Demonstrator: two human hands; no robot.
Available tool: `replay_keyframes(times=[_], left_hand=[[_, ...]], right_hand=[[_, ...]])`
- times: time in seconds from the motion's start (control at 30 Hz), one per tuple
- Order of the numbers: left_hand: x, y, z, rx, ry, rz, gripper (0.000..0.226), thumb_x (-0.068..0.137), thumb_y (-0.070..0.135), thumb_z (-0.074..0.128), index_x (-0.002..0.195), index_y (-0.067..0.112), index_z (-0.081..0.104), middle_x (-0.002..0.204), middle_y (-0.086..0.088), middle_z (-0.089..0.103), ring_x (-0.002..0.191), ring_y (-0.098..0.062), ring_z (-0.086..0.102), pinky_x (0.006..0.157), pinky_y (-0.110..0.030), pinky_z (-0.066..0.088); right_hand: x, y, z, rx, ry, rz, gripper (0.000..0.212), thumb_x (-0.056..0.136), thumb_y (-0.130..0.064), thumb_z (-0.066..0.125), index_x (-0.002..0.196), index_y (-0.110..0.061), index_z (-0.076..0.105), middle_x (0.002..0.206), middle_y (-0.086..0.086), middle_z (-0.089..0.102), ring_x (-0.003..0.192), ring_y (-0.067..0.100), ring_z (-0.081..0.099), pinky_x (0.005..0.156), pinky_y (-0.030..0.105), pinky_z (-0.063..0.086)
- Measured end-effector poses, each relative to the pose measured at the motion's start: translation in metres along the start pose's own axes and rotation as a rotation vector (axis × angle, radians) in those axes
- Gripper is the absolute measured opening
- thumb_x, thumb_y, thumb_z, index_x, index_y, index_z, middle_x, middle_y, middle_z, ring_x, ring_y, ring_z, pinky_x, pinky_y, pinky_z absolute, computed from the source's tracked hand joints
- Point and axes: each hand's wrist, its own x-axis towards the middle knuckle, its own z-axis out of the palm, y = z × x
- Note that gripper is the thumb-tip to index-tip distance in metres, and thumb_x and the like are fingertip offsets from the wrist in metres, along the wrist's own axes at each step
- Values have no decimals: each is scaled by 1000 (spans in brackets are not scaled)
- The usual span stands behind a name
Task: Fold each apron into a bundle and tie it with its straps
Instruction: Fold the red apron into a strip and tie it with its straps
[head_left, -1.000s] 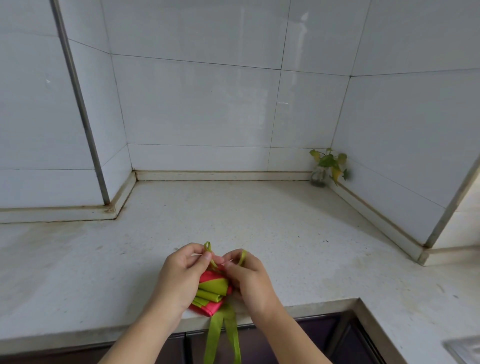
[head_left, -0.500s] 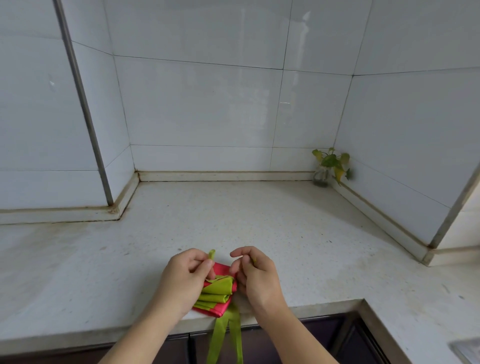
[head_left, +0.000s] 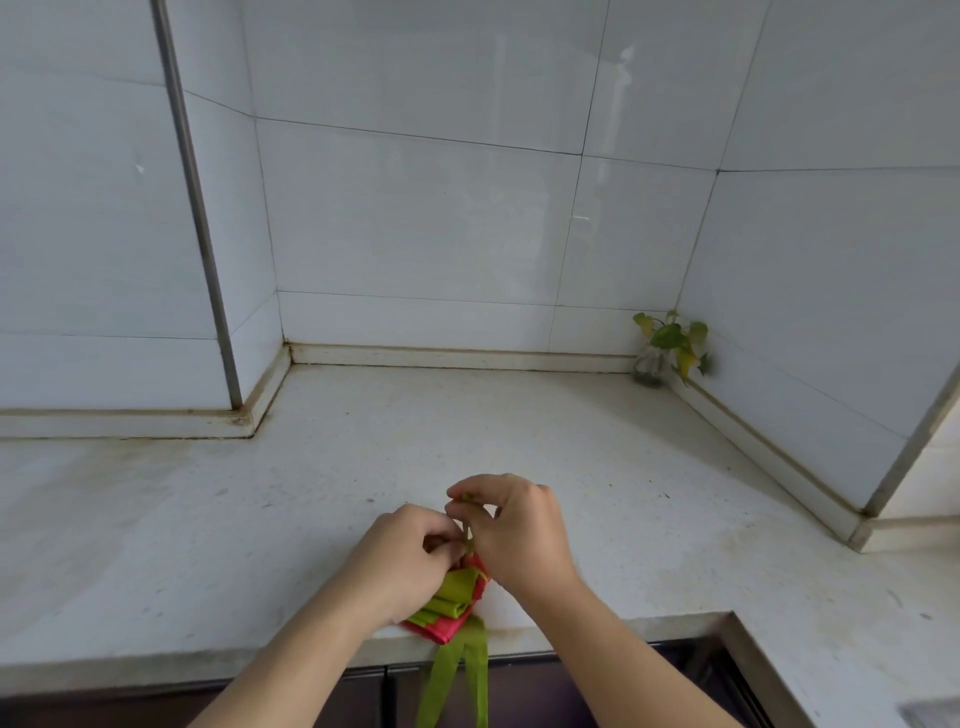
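Folded red apron bundle (head_left: 451, 626) with green trim, lying at the front edge of the white countertop (head_left: 260, 519), partly under both hands; two green strap ends (head_left: 457, 675) hanging down over the edge in front of the dark cabinet (head_left: 363, 696). Left hand (head_left: 402, 558) curled on top of the bundle, fingertips apparently pinching the strap at the knot; right hand (head_left: 519, 530) just beside it, thumb and forefinger pinching a thin green strap (head_left: 466, 519) pulled upward. Small potted plant (head_left: 667, 348) in the far right corner against the tiled wall (head_left: 415, 208).
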Motion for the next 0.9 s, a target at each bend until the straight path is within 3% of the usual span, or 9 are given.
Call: replay_keyframes(times=[0.17,0.23,0.33,0.5,0.9], left_hand=[[-3,-5,4,-77,106,11,23,97,35,64,78,30,75,75,6,74,73,-12,70,76,-41,59],[-3,-6,5,-114,139,-10,25,97,32,62,75,28,74,75,7,74,73,-11,70,75,-40,58],[-1,-7,7,-148,160,-29,27,95,27,62,70,30,71,71,6,71,72,-13,67,70,-37,54],[-3,-4,10,-183,147,-50,25,91,25,62,69,30,71,71,7,71,71,-10,66,68,-32,53],[-6,0,10,-172,213,-74,22,91,28,65,71,30,74,73,16,74,73,-3,69,71,-29,57]], right_hand=[[-1,-8,5,233,-45,124,21,91,-17,77,108,-30,79,89,-12,78,76,5,74,67,25,62],[-3,-7,2,275,-70,160,27,98,-18,69,120,-34,69,99,-9,77,79,11,75,70,31,64],[-11,-2,-6,400,-144,193,28,101,-2,53,117,-23,65,105,2,72,85,20,75,73,33,63],[-19,3,-8,65,-169,15,30,90,0,61,92,-27,74,88,-13,74,89,7,71,76,26,60],[-27,5,-4,33,-143,8,31,87,0,56,84,-27,69,77,-9,72,77,10,69,69,31,58]])
